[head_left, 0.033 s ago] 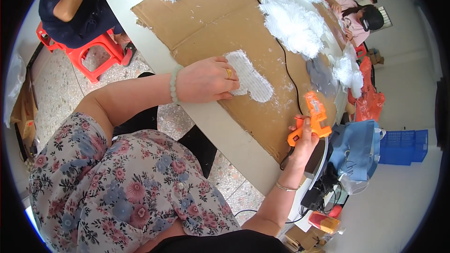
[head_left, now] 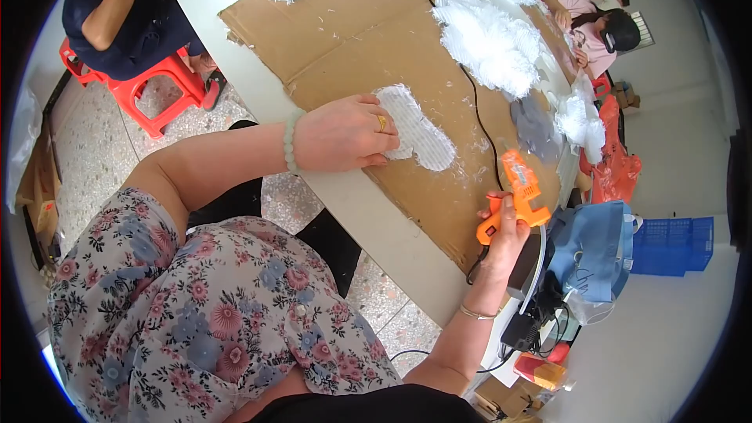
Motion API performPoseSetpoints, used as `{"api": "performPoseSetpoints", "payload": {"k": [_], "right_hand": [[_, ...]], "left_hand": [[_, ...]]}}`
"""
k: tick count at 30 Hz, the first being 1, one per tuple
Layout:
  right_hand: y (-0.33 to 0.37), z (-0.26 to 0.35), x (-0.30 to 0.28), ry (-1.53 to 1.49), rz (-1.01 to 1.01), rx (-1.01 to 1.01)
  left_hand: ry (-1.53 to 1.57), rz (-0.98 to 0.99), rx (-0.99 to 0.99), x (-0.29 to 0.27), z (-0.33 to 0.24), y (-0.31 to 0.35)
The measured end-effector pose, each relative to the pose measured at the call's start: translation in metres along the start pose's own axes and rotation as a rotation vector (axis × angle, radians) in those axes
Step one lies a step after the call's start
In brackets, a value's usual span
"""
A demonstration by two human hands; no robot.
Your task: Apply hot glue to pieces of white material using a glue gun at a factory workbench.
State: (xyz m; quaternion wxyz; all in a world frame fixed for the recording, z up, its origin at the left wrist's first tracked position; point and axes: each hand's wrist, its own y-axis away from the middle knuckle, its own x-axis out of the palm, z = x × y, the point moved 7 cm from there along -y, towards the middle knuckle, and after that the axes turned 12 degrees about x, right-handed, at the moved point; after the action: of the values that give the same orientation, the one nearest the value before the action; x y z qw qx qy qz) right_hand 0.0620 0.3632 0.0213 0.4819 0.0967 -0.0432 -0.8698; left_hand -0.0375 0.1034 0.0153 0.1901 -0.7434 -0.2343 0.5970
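Partly under left hand (head_left: pixel 345 135), white fabric (head_left: pixel 424 138).

Cardbd (head_left: pixel 337 51) L free, cord (head_left: pixel 476 98), fluff (head_left: pixel 489 39), gun (head_left: pixel 525 185) block R

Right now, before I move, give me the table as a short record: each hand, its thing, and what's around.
Left hand: fingers on the left end of the white piece; grip unclear
Right hand: holds the orange glue gun
Gun to piece: apart
Under piece: cardboard
Cord: black, across cardboard
Beyond piece: white pile
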Motion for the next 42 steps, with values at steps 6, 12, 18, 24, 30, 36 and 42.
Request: {"api": "performPoseSetpoints", "payload": {"k": [6, 12, 18, 24, 30, 36, 42], "right_hand": [[0.009, 0.007, 0.029, 0.113, 0.186, 0.060], [0.010, 0.007, 0.028, 0.307, 0.226, 0.064], [0.005, -0.009, 0.024, 0.446, 0.214, 0.106], [-0.002, -0.013, 0.022, 0.422, 0.202, 0.091], [0.001, -0.008, 0.024, 0.499, 0.190, 0.055], [-0.002, -0.001, 0.034, 0.589, 0.215, 0.020], [-0.004, 0.006, 0.045, 0.649, 0.251, 0.017]], "left_hand": [[-0.032, -0.095, 0.044, 0.001, 0.002, 0.001], [0.024, -0.118, 0.032, 0.008, 0.008, 0.003], [0.089, -0.043, -0.015, 0.011, 0.010, 0.004], [0.083, -0.053, -0.010, 0.013, 0.012, 0.004], [0.042, -0.028, -0.018, 0.016, 0.013, 0.003], [-0.013, -0.112, 0.013, 0.013, 0.011, 0.003], [-0.012, -0.115, 0.024, 0.014, 0.012, 0.003]]}}
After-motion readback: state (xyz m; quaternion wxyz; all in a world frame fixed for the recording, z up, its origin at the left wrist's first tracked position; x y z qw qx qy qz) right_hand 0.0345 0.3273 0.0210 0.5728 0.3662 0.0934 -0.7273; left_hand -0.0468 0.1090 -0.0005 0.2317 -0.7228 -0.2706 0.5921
